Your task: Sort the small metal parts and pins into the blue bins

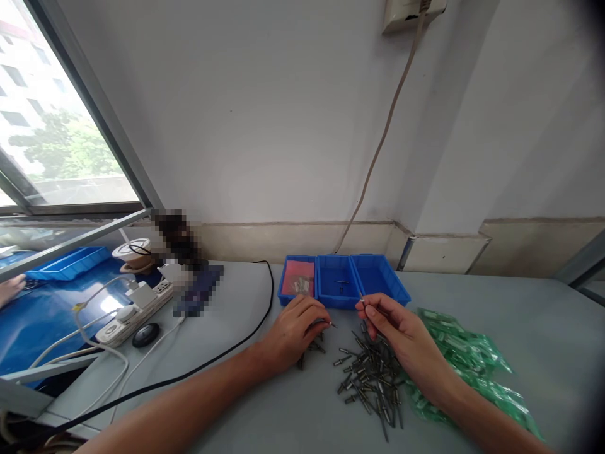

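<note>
Many metal blind rivets point(375, 378) lie in a loose pile on the grey table. Above the pile, my right hand point(397, 328) pinches a single blind rivet, held upright between thumb and fingertips before the blue bins. My left hand point(297, 328) is closed too, with the thin end of a rivet point(333, 325) poking out at its fingertips. A smaller group of rivets point(317, 345) lies under and beside that hand, partly hidden by it. Just beyond both hands, the middle blue bin point(334, 302) has a few thin pieces on its bottom.
The left bin point(283, 291) holds a pink card and a small clear bag; a third bin point(401, 293) adjoins at right. Green plastic bags point(467, 347) lie beside my right forearm. A black cable point(227, 352), a power strip point(135, 309) and a mouse point(145, 335) are leftward. Another person's hand point(12, 289) shows far left.
</note>
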Action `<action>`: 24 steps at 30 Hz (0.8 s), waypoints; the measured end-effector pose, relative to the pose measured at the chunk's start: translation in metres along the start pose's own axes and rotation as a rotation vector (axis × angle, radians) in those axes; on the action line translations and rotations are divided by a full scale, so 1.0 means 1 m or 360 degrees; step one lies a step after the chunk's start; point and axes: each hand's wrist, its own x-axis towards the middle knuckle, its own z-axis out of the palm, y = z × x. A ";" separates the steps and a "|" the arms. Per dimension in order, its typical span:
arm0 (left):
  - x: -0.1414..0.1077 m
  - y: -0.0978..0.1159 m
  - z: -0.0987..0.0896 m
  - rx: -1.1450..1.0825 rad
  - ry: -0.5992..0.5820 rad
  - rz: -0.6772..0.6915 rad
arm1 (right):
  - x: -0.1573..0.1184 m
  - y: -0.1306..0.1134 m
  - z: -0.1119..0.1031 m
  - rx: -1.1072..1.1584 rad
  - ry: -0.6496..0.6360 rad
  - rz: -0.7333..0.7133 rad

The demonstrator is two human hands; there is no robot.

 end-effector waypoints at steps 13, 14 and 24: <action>0.000 0.003 -0.001 -0.0040 -0.0041 -0.0056 | 0.001 0.002 0.001 0.0028 -0.0003 -0.0019; 0.000 0.003 -0.001 -0.0037 -0.0036 -0.0054 | 0.001 0.002 0.001 0.0032 -0.0007 -0.0020; 0.001 0.005 -0.001 -0.0040 -0.0018 -0.0065 | 0.000 0.000 0.000 -0.0018 -0.0026 -0.0003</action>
